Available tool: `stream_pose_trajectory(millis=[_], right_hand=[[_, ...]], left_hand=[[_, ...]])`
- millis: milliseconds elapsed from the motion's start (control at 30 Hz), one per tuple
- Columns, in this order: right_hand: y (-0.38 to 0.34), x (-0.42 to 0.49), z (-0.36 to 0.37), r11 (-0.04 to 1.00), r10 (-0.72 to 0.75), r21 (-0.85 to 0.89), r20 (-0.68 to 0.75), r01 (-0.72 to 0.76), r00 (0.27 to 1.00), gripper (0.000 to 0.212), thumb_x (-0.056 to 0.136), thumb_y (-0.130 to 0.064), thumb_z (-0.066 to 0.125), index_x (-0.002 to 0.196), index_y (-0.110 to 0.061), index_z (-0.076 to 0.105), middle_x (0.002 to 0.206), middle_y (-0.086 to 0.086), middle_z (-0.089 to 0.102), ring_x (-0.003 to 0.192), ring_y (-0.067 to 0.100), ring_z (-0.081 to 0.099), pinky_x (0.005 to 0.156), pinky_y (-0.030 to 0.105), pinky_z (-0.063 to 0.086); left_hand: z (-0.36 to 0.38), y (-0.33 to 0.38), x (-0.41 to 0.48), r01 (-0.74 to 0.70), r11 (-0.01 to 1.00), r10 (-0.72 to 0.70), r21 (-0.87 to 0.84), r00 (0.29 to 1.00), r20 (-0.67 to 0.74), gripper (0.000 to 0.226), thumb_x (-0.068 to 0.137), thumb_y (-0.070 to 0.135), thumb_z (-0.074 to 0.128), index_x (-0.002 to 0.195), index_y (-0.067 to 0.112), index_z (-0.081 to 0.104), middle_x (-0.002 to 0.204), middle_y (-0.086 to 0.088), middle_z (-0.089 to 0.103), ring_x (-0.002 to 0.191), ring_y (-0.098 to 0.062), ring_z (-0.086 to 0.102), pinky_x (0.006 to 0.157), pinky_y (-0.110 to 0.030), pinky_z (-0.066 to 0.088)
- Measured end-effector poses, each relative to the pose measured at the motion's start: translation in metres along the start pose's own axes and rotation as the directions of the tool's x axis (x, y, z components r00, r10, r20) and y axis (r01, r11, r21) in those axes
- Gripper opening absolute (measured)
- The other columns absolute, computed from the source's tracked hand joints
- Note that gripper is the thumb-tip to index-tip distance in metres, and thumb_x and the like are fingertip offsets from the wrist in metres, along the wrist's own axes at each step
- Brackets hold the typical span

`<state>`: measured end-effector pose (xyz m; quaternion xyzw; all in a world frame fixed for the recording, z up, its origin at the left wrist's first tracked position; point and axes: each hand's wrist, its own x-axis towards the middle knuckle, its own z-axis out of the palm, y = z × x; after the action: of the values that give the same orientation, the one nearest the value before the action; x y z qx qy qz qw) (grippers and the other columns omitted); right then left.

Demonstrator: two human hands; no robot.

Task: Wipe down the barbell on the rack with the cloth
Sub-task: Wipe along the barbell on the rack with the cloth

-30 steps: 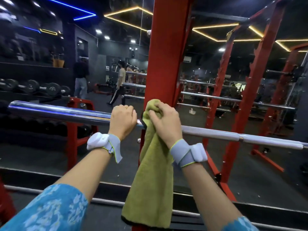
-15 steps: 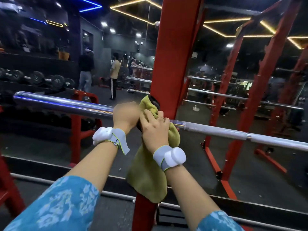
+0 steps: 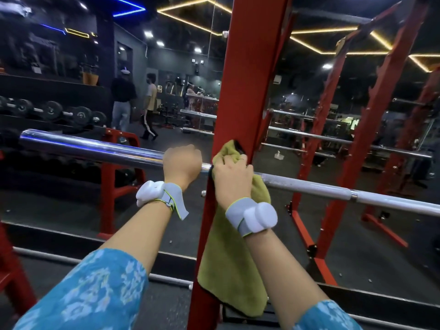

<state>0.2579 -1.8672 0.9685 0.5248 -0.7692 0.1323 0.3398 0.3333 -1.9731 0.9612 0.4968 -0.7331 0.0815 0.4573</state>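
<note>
A chrome barbell runs across the view from left to right, resting on a red rack upright. My left hand is closed around the bar just left of the upright. My right hand presses a yellow-green cloth around the bar at the upright, fingers wrapped over it. The cloth's upper corner touches the upright and the rest hangs down below my right wrist. The bar's matte shaft continues to the right.
A mirror wall ahead reflects more red rack posts and bars. A dumbbell rack stands at the left. Two people walk in the background. A red frame sits below the bar at left.
My right hand slid the cloth leftward along the bar to the upright, then rolled back over it, and the cloth hangs long again. My left hand kept its grip.
</note>
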Motion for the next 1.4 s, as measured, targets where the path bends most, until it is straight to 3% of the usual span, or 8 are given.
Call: stream_pose_trajectory(millis=[133, 233, 400, 667, 767, 967, 1200, 1400], right_hand=[[-0.018, 0.004, -0.001, 0.991, -0.105, 0.088, -0.016, 0.105, 0.994, 0.016, 0.054, -0.015, 0.072, 0.065, -0.02, 0.062, 0.063, -0.004, 0.061, 0.071, 0.028, 0.061, 0.054, 0.026, 0.038], [-0.01, -0.001, 0.004, 0.991, -0.066, 0.111, -0.069, 0.074, 0.995, 0.016, 0.063, -0.01, 0.048, 0.063, -0.017, 0.062, 0.06, -0.001, 0.06, 0.066, 0.028, 0.057, 0.053, 0.026, 0.035], [0.013, -0.003, 0.002, 0.999, 0.037, 0.02, -0.003, -0.037, 0.999, 0.046, 0.077, 0.001, 0.027, 0.1, -0.009, 0.065, 0.094, 0.006, 0.064, 0.098, 0.033, 0.054, 0.073, 0.035, 0.042], [-0.024, -0.008, -0.005, 0.997, -0.009, 0.083, 0.039, 0.006, 0.999, 0.029, 0.067, -0.008, 0.036, 0.065, -0.018, 0.063, 0.063, -0.001, 0.057, 0.067, 0.025, 0.057, 0.054, 0.027, 0.037], [-0.02, -0.015, -0.001, 0.995, -0.043, 0.087, 0.037, 0.039, 0.998, 0.013, 0.06, -0.016, 0.068, 0.073, -0.015, 0.065, 0.069, 0.0, 0.06, 0.074, 0.029, 0.059, 0.053, 0.029, 0.041], [0.012, -0.027, -0.011, 0.966, -0.09, 0.25, 0.093, 0.064, 0.992, 0.027, 0.089, -0.006, 0.048, 0.114, -0.01, 0.057, 0.116, 0.008, 0.052, 0.115, 0.036, 0.04, 0.077, 0.039, 0.039], [0.066, 0.01, -0.025, 0.955, -0.118, 0.204, -0.406, 0.216, 0.906, 0.033, 0.07, -0.003, 0.056, 0.091, -0.023, 0.072, 0.094, -0.006, 0.068, 0.088, 0.04, 0.057, 0.069, 0.043, 0.041], [0.094, 0.02, 0.002, 0.923, -0.323, 0.277, 0.188, 0.266, 0.927, 0.053, 0.09, -0.004, 0.044, 0.129, -0.039, 0.055, 0.136, -0.02, 0.047, 0.126, 0.028, 0.032, 0.093, 0.037, 0.027]], left_hand=[[-0.001, -0.002, 0.001, -0.008, 1.0, 0.008, 0.004, 1.0, -0.021, 0.069, 0.072, 0.037, 0.006, 0.079, 0.001, 0.064, 0.083, -0.023, 0.066, 0.077, -0.04, 0.057, 0.067, -0.037, 0.029], [-0.001, -0.002, 0.0, -0.028, 1.0, 0.028, 0.001, 1.0, -0.007, 0.06, 0.075, 0.032, 0.012, 0.078, -0.001, 0.062, 0.082, -0.025, 0.066, 0.076, -0.041, 0.056, 0.067, -0.038, 0.029], [-0.003, 0.0, -0.001, -0.021, 1.0, 0.021, -0.01, 1.0, -0.004, 0.048, 0.077, 0.027, 0.019, 0.075, 0.0, 0.059, 0.079, -0.023, 0.064, 0.072, -0.038, 0.053, 0.068, -0.036, 0.027], [0.0, -0.002, 0.0, -0.036, 0.999, 0.035, -0.027, 0.998, -0.052, 0.062, 0.075, 0.033, 0.012, 0.076, -0.002, 0.063, 0.079, -0.026, 0.065, 0.073, -0.042, 0.056, 0.066, -0.037, 0.028], [-0.001, -0.003, -0.002, -0.041, 0.999, 0.04, -0.03, 0.999, -0.035, 0.05, 0.077, 0.028, 0.02, 0.073, -0.002, 0.06, 0.077, -0.025, 0.065, 0.07, -0.04, 0.054, 0.066, -0.035, 0.024], [0.007, -0.006, -0.001, -0.07, 0.997, 0.065, -0.043, 0.994, -0.093, 0.055, 0.076, 0.03, 0.014, 0.065, -0.001, 0.058, 0.065, -0.024, 0.061, 0.058, -0.038, 0.05, 0.062, -0.034, 0.023], [0.006, -0.005, 0.001, -0.06, 0.998, 0.057, -0.033, 0.995, -0.087, 0.044, 0.081, 0.024, 0.026, 0.068, -0.002, 0.059, 0.071, -0.026, 0.063, 0.065, -0.041, 0.055, 0.064, -0.037, 0.028], [0.008, -0.007, -0.001, -0.079, 0.996, 0.075, -0.036, 0.992, -0.103, 0.047, 0.078, 0.027, 0.022, 0.062, 0.0, 0.057, 0.063, -0.024, 0.061, 0.057, -0.04, 0.053, 0.062, -0.036, 0.032]])
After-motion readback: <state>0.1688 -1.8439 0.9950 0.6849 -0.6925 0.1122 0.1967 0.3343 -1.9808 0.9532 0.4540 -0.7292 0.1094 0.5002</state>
